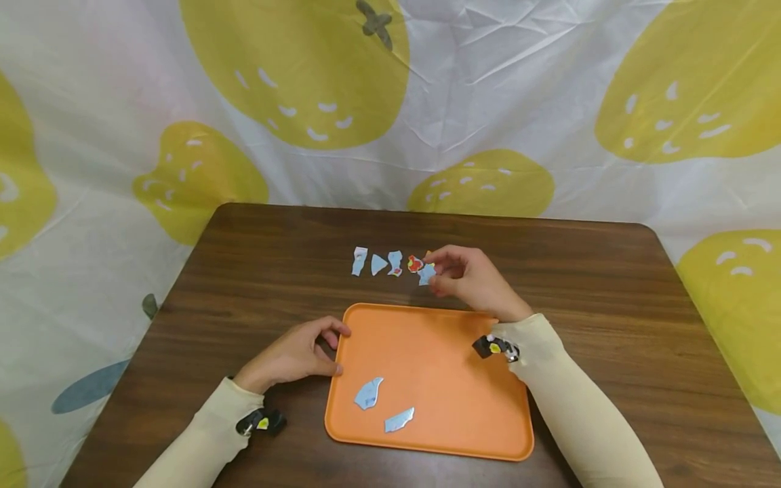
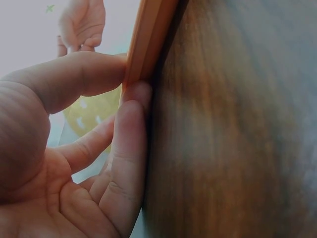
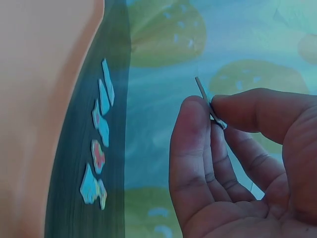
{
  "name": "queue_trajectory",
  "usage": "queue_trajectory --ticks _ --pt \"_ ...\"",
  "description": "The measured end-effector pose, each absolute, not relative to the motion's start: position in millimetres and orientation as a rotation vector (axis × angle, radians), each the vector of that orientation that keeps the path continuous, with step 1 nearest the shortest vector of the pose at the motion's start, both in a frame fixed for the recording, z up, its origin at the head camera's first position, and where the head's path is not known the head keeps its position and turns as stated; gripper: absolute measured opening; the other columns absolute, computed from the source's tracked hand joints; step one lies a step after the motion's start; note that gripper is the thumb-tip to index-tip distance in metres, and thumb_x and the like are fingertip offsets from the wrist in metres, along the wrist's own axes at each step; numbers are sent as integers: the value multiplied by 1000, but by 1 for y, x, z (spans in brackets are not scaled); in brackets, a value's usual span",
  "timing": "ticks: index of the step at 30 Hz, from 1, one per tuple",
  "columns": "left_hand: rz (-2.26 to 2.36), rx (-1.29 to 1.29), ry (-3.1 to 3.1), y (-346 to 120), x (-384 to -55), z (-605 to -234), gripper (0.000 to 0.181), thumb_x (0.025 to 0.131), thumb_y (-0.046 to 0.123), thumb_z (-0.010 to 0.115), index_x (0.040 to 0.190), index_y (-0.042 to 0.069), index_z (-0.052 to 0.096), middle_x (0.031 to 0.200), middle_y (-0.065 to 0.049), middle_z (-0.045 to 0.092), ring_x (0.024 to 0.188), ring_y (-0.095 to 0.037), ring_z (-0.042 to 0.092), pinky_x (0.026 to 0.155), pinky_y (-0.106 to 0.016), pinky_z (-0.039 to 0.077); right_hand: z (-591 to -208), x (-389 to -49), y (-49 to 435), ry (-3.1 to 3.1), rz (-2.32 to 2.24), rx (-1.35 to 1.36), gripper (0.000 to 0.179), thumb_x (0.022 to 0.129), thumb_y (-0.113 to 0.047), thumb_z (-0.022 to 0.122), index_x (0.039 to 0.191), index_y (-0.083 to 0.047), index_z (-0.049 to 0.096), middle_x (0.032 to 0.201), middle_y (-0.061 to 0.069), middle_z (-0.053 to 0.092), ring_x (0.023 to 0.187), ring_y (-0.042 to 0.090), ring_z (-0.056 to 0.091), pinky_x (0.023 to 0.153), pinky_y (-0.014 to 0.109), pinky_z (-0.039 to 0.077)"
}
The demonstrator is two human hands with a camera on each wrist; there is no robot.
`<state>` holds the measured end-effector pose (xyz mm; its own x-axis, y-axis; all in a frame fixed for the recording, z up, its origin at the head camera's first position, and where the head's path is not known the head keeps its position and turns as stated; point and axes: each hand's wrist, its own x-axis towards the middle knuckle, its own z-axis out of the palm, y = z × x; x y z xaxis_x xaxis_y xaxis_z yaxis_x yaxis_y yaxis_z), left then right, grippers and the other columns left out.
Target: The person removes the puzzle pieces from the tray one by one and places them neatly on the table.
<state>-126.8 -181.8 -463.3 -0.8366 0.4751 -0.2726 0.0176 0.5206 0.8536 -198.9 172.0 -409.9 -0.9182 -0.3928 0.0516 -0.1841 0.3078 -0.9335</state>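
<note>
R hand [image 1: 468,276]: I'm pinching 1 thin pc [image 3: 202,91], judging it light, stiff, best held by faces. L hand [image 1: 301,349]: I'm gripping tray [image 1: 445,386], L edge.

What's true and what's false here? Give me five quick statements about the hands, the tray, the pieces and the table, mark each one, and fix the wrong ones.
1. The left hand touches the tray. True.
2. Five pieces lie on the tray. False: two pieces lie there.
3. The right hand pinches a piece. True.
4. The table is white. False: it is dark brown.
5. A row of pieces lies beyond the tray. True.
</note>
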Motion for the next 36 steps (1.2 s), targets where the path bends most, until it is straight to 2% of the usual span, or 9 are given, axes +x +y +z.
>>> queue_trajectory --ticks 4,13,18,24,31,36 --pt "1275 403 2284 -181 -127 -463 59 80 11 91 132 12 63 109 -13 60 77 -18 74 74 -32 59 -409 -203 181 2386 -1688 -508 35 94 0 73 129 -2 70 101 20 67 87 37 76 80 50 65" --pt "1280 402 2283 -181 -127 -464 59 80 11 91 131 12 63 109 -13 60 77 -18 74 74 -32 59 -412 -212 198 2421 -1736 -374 39 93 2 71 131 -6 69 99 17 71 96 47 73 85 55 63" --pt "1280 398 2283 -182 -127 -465 58 80 11 91 131 13 63 109 -13 60 77 -18 74 74 -33 59 -418 -218 206 2431 -1728 -310 41 94 3 72 134 -4 68 101 20 72 96 40 75 87 52 63" --pt "1276 398 2285 -181 -127 -464 58 80 11 91 131 13 63 109 -13 60 78 -18 75 74 -33 59 -429 -226 212 2424 -1729 -240 47 94 4 73 140 4 63 109 29 71 97 35 76 86 43 64" --pt "1284 399 2279 -182 -127 -465 58 80 11 90 132 12 63 109 -13 59 77 -18 75 73 -32 59 -439 -235 220 2341 -1753 -180 49 93 10 70 141 8 60 100 16 71 89 19 74 84 34 64" --pt "1277 397 2283 -182 -127 -464 59 80 11 90 132 12 63 109 -13 59 77 -18 75 73 -32 58 -444 -238 224 2301 -1728 -157 51 92 12 67 141 9 59 100 14 69 86 15 72 83 32 64"
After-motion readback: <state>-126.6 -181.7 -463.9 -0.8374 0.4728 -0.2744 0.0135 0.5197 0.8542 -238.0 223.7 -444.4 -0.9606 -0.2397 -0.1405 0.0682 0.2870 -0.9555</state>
